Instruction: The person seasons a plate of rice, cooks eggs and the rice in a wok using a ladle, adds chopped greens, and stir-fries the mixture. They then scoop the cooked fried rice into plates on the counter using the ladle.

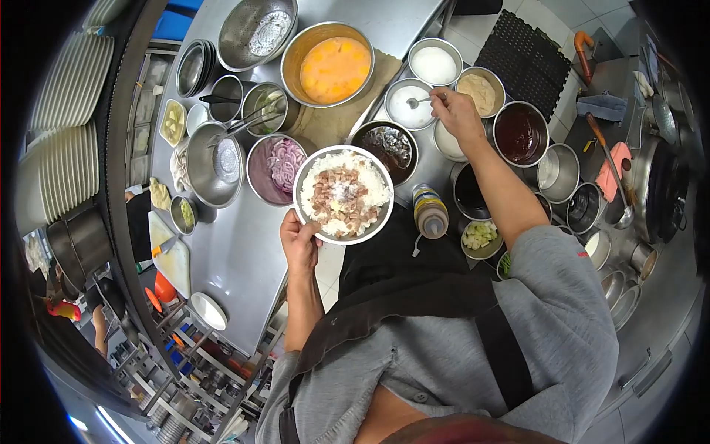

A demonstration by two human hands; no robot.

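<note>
My left hand (299, 240) grips the rim of a metal bowl (353, 238). Inside lie white rice (373, 177) and diced brownish-pink meat (325, 194), with a little white powder on top. Out to the right, my right hand (457, 117) pinches a metal spoon (413, 103). Its tip is in a round container (387, 96) of white powder or fine grains. Close to this hand are a container of tan powder (477, 90), one of dark red sauce (521, 132) and another of white powder (433, 65).
A large pot (288, 74) of orange egg-like liquid and a bowl of sliced red onion (285, 166) stand on the steel counter (244, 274). A squeeze bottle (430, 214) is near my waist. A knife (164, 247) lies on a cutting board (174, 266). Stacked plates (70, 170) are at left.
</note>
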